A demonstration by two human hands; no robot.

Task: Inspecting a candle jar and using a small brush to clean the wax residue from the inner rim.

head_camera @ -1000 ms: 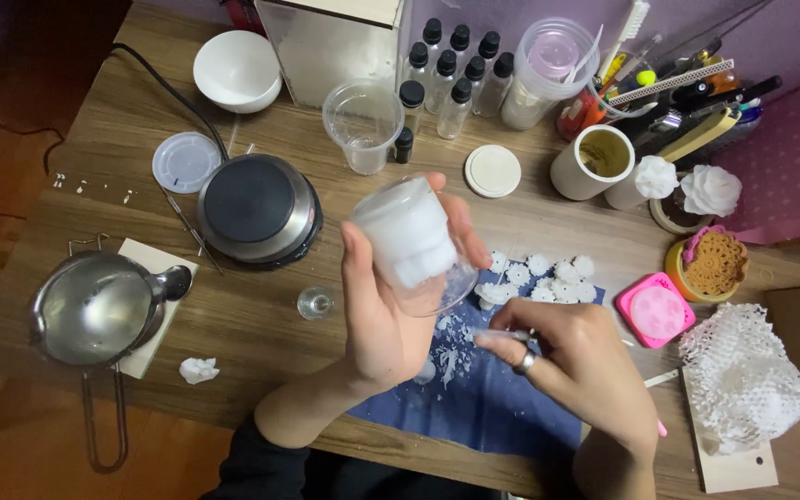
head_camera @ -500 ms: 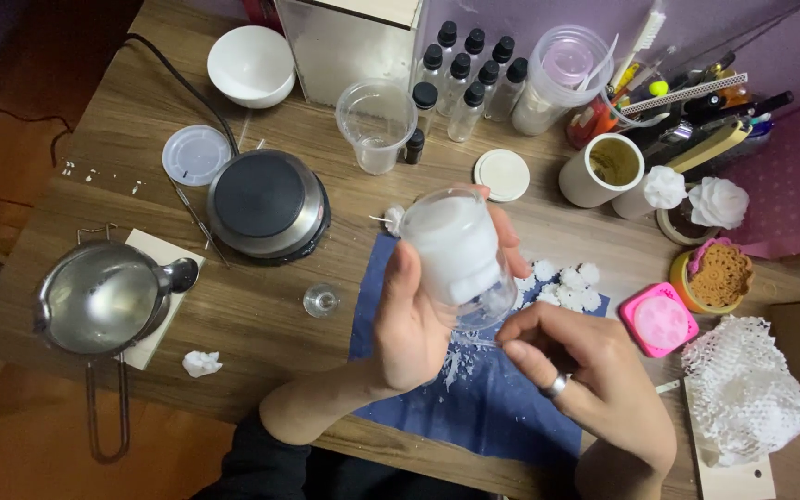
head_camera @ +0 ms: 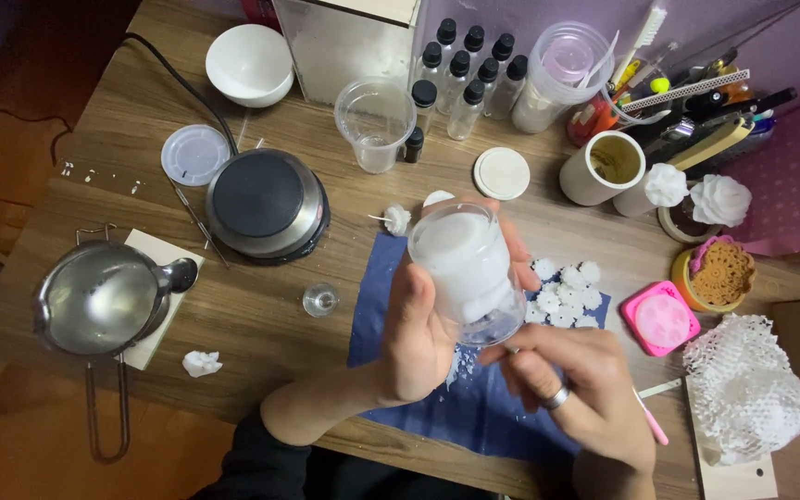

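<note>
Glass jar (head_camera: 468,268), smooth, clear and packed with white wax, sits tilted in the left hand (head_camera: 428,324), fingers wrapped around it, over the blue cloth (head_camera: 474,398) by the table's near edge; the right hand (head_camera: 571,393) has dropped slightly beneath its base, fingers curled shut.

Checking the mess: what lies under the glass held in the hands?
Under the glass lies a blue cloth with white flakes and wax flowers. Both hands hide part of the cloth.
</note>
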